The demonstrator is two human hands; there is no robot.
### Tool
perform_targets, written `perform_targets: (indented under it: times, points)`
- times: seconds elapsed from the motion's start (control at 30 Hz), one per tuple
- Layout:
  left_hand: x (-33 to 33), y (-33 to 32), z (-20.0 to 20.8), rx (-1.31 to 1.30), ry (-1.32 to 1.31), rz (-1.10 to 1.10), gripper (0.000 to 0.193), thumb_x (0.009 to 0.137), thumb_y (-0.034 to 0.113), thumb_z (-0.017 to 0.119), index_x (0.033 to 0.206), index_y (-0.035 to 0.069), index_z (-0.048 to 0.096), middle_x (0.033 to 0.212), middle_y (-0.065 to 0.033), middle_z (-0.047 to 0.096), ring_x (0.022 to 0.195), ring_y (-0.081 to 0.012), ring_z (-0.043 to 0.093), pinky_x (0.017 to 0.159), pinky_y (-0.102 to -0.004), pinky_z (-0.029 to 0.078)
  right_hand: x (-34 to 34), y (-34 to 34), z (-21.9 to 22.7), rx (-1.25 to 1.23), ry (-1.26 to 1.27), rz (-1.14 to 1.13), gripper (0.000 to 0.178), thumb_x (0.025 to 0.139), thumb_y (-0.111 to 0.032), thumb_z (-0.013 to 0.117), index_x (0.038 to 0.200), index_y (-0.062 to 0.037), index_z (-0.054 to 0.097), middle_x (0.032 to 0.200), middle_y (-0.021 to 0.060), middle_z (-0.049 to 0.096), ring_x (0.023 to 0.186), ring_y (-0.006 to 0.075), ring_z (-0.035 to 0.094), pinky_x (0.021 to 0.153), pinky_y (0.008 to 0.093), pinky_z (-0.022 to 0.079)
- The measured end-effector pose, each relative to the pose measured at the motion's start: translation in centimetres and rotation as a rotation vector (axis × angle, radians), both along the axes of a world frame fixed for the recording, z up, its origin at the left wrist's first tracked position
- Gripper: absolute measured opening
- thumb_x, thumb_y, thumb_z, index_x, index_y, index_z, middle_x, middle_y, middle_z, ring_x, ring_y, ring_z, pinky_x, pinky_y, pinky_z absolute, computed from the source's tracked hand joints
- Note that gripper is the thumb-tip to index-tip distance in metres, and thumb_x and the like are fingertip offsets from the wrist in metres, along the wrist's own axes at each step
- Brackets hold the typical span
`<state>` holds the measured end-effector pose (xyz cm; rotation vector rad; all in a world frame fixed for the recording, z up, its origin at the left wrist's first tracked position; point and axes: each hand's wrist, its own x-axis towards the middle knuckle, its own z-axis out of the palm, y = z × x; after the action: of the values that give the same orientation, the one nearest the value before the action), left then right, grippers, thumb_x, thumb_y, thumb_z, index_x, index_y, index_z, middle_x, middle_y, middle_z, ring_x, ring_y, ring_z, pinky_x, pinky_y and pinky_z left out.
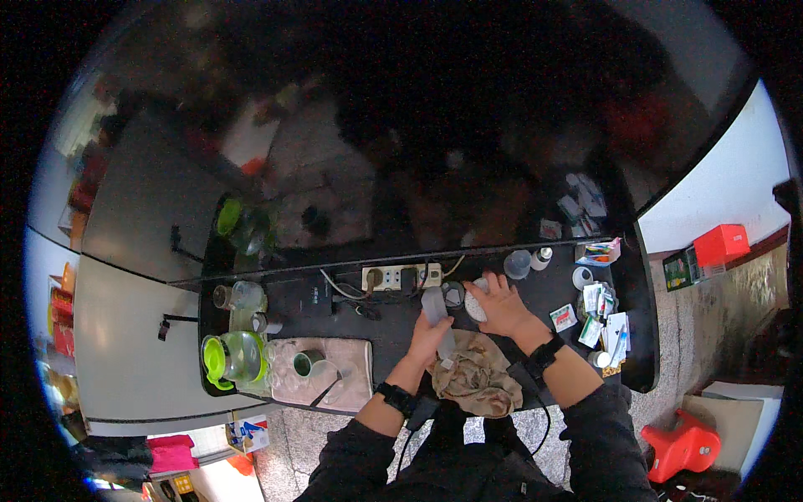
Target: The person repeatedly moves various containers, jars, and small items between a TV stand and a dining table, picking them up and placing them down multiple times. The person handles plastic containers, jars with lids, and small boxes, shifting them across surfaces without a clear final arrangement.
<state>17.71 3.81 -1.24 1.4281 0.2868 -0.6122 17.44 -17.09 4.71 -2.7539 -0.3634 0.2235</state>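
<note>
My left hand is wrapped round a translucent, whitish, bottle-like piece, tilted over the black table; its exact kind is unclear. A white, rounded object lies under the fingers of my right hand, which curve over it. Between the two hands sits a small dark round item with a paler ring. Just below them, at the table's near edge, a crumpled brown cloth lies bunched up, close to my left hand. Both wrists wear black bands with cables.
A white power strip with plugs stands behind my hands. To the left are a pink towel with a green cup and a glass jug with a lime-green lid. Small bottles and packets crowd the right. A glossy dark panel rises behind.
</note>
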Motion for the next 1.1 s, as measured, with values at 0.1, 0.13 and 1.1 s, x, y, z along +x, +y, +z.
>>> perform_targets:
  times: [0.1,0.13,1.1]
  points:
    - [-0.5,0.5,1.5,0.079,-0.035,-0.046,0.044,0.082,0.01,0.063,0.123,0.002,0.048,0.111,-0.0082,0.056,0.098,-0.0181,0.055,0.082,-0.0351,0.045,-1.8,0.3,1.3,0.111,-0.044,-0.06,0.088,0.057,-0.023,0.079,0.137,-0.0194,0.04,0.128,0.0211,0.035,0.116,0.04,0.039,0.085,0.0512,0.045]
    - [-0.9,0.7,2.4,0.101,-0.075,-0.068,0.044,0.082,0.01,0.064,0.123,0.002,0.049,0.11,-0.007,0.057,0.098,-0.0173,0.055,0.082,-0.034,0.045,-2.6,0.3,2.0,0.128,-0.051,-0.061,0.088,0.057,-0.023,0.079,0.136,-0.019,0.04,0.128,0.021,0.035,0.116,0.0397,0.039,0.085,0.0508,0.045]
    - [-48.5,24.0,18.3,0.227,-0.53,0.747,0.062,0.08,0.012,0.063,0.137,0.006,0.04,0.121,-0.0053,0.053,0.107,-0.0155,0.05,0.094,-0.0303,0.04,-34.8,30.1,17.3,0.259,-0.215,0.84,0.084,0.059,-0.014,0.078,0.135,-0.0121,0.042,0.128,0.0231,0.033,0.117,0.0427,0.035,0.094,0.0502,0.037]
